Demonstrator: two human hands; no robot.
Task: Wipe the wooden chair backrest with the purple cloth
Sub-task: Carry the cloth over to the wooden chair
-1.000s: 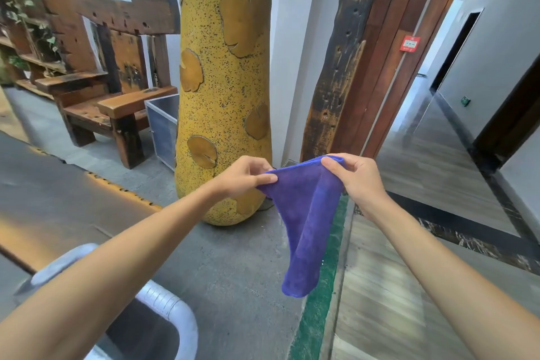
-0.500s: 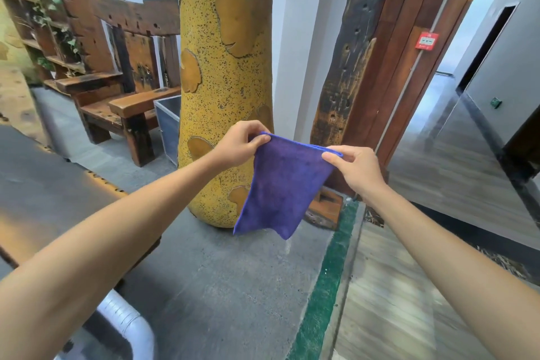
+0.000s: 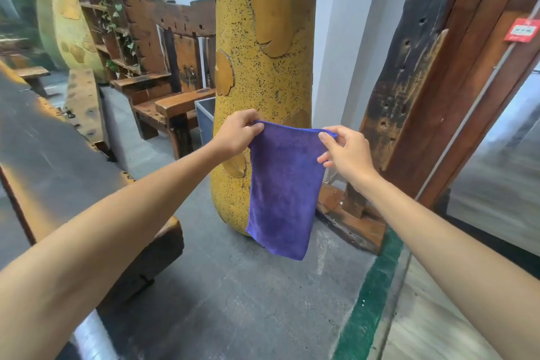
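A purple cloth point(image 3: 283, 184) hangs flat in front of me, stretched by its top edge. My left hand point(image 3: 236, 134) pinches its top left corner and my right hand point(image 3: 344, 152) pinches the top right corner. The wooden chair stands further back on the left, partly hidden behind a yellow pillar; its dark rough backrest point(image 3: 172, 17) runs along the top, with the armrest point(image 3: 184, 101) below. Both hands are well short of the chair.
A thick yellow speckled pillar point(image 3: 263, 52) rises right behind the cloth. A dark wooden post point(image 3: 409, 67) and its base stand at right. A long dark slab table point(image 3: 43, 140) lies at left. A grey bin point(image 3: 204, 117) sits beside the chair. The floor is grey concrete.
The cloth went from a bunched, drooping shape to a flat hanging sheet as my hands moved apart and up. The view has swung left, showing more of the chair.
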